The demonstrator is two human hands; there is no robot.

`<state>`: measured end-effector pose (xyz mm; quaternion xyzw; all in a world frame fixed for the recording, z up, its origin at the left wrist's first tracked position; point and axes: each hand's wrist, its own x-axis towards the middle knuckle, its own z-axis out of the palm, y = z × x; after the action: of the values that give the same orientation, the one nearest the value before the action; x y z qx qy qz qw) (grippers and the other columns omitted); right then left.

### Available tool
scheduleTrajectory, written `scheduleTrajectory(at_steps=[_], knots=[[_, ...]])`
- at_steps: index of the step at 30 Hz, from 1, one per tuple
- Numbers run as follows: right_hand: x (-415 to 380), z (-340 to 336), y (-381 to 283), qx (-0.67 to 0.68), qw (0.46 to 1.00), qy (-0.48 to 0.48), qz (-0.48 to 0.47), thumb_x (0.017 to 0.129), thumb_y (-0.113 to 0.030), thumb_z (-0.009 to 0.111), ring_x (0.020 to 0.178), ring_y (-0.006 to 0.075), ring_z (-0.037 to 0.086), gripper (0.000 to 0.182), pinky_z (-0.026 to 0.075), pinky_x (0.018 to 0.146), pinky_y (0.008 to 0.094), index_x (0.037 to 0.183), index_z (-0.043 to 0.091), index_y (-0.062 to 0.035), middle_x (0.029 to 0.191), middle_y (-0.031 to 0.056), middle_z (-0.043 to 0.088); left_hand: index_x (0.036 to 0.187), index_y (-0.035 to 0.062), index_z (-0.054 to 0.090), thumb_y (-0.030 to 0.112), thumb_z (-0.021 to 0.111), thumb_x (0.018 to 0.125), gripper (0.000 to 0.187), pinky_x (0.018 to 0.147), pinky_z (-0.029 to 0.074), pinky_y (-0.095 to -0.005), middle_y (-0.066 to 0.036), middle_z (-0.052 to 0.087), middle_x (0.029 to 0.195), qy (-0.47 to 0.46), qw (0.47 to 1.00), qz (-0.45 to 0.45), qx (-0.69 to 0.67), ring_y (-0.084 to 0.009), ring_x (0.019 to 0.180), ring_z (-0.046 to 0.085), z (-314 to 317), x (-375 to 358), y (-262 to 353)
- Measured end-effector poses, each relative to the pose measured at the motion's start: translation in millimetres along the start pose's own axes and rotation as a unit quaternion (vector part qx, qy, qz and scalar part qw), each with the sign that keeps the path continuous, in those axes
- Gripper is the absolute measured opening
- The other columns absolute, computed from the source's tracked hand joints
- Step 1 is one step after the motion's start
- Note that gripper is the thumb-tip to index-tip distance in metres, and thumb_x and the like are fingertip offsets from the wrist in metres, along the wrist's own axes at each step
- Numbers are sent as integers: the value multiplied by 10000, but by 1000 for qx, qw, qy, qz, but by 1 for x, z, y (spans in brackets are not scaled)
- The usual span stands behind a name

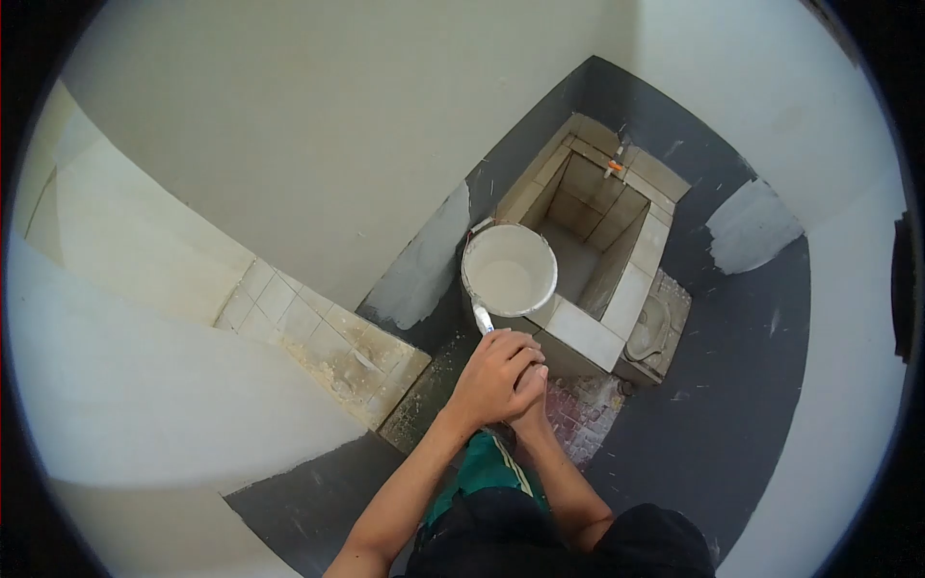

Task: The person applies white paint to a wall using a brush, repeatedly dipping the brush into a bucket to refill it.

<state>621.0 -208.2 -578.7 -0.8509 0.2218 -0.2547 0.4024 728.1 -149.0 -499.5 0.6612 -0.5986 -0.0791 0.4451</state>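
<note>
My left hand is closed around a white paint-smeared stick, whose upper end points at the bucket. Pressed against it, my right hand has its fingers curled in the same grip. Most of the stick is hidden by my hands. Just beyond them, a white bucket stands at the near left corner of a tiled basin. Pale paint lies inside the bucket, and its rim is smeared. The stick's tip overlaps the bucket's near side in this view.
An orange-handled tap sits over the basin's far end. To the basin's right is a squat toilet. A stained tile ledge runs along the left. Dark grey wall bands carry light patches. Small reddish floor tiles show below.
</note>
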Motion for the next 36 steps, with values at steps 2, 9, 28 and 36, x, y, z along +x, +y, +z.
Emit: scheduleTrajectory(at_steps=[2, 9, 28, 36], knots=[[21, 7, 14, 15, 996, 65, -55, 852, -187, 711, 1075, 398, 623, 458, 495, 884, 471, 1246, 610, 24, 1176, 222, 643, 1112, 23, 682, 240, 673, 893, 309, 1084, 413, -479, -171, 637, 1257, 1, 999, -16, 29, -358, 1236, 576, 2, 7, -11], [96, 54, 125, -75, 991, 88, 73, 941, -203, 633, 990, 440, 648, 315, 498, 843, 516, 1138, 668, 40, 1032, 245, 692, 1315, -31, 590, 279, 606, 981, 456, 1125, 392, -479, -259, 524, 1437, 3, 986, -166, 14, -434, 1324, 509, 27, -1, -109], [179, 164, 350, -267, 913, -182, 250, 941, -305, 595, 1101, 362, 682, 306, 474, 979, 536, 1109, 694, -70, 1114, 181, 725, 1307, -1, 636, 253, 630, 979, 415, 1101, 430, -408, -224, 641, 1332, -7, 961, -253, -115, -366, 1287, 586, 93, 12, -218], [183, 170, 360, -283, 916, -169, 230, 960, -330, 588, 1047, 327, 712, 307, 473, 964, 530, 1076, 718, -76, 1041, 151, 751, 1281, -5, 644, 252, 637, 977, 399, 1009, 483, -406, -226, 665, 1273, -8, 963, -251, -93, -364, 1184, 641, 101, 33, -227]])
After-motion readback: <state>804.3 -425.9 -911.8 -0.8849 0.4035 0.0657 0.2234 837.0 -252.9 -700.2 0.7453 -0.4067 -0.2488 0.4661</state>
